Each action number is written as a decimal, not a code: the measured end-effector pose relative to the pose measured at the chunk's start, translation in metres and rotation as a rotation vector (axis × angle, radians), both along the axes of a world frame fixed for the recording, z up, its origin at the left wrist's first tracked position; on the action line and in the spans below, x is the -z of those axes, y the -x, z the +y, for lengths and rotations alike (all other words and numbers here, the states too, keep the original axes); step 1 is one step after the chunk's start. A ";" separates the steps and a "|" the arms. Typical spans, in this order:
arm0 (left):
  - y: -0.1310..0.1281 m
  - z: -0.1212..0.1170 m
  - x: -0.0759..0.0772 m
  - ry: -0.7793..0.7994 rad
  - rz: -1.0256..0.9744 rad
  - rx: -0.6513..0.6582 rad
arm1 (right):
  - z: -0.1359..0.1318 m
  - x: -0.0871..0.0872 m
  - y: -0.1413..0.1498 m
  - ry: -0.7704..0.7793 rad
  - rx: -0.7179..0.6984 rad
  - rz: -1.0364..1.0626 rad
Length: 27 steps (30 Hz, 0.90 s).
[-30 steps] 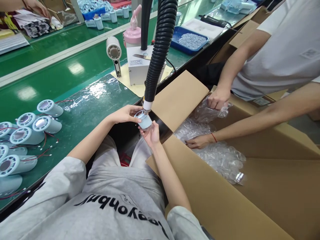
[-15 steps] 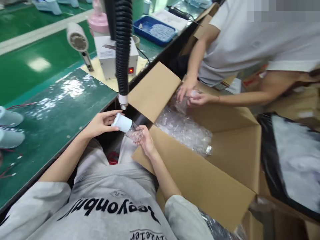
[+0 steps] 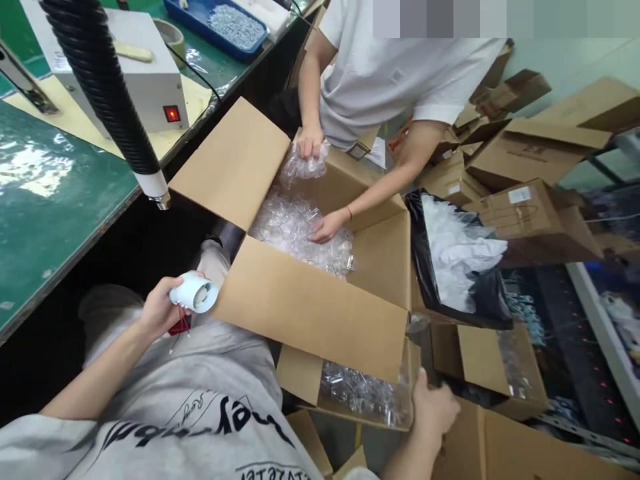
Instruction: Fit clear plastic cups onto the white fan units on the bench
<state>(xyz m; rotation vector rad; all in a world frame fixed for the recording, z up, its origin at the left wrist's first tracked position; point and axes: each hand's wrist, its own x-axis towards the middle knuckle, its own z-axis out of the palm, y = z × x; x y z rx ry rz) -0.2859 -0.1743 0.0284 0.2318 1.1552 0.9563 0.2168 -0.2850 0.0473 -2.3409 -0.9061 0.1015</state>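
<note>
My left hand (image 3: 163, 307) is wrapped round a light blue plastic cylindrical housing (image 3: 193, 291), tilted so its hollow end faces right. Thin red and dark wires (image 3: 181, 327) dangle beneath it. At the lower right, my right hand (image 3: 436, 405) is beside the right wall of a small cardboard box (image 3: 411, 390) that holds clear plastic pieces (image 3: 360, 393). Its thumb stands apart from the loosely bent fingers, and nothing shows in it. Whether it touches the box edge I cannot make out.
A large open carton (image 3: 310, 313) holds clear plastic pieces, with a co-worker's two hands (image 3: 327, 227) in it. A black corrugated hose (image 3: 95, 80) hangs over the green bench (image 3: 75, 193). A black-lined bin (image 3: 417, 233) and more cartons (image 3: 530, 220) stand right.
My right hand has left the blue housing and moved down right to the small box; the clear piece it held is gone from it. My left hand keeps the housing, now lower. The view swung right.
</note>
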 end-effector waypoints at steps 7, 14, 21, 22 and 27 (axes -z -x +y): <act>0.015 -0.024 -0.004 0.028 0.138 -0.122 | 0.196 0.024 0.074 0.441 -0.894 -0.143; 0.028 -0.049 -0.010 0.016 0.192 -0.218 | 0.317 0.105 0.191 0.879 -1.207 -0.307; 0.038 -0.073 -0.008 0.056 0.176 -0.406 | 0.349 0.129 0.210 0.963 -1.161 -0.473; 0.038 -0.076 -0.007 0.048 0.175 -0.410 | 0.353 0.130 0.211 0.968 -1.135 -0.485; 0.037 -0.082 -0.003 0.088 0.170 -0.432 | 0.361 0.134 0.218 0.951 -1.006 -0.488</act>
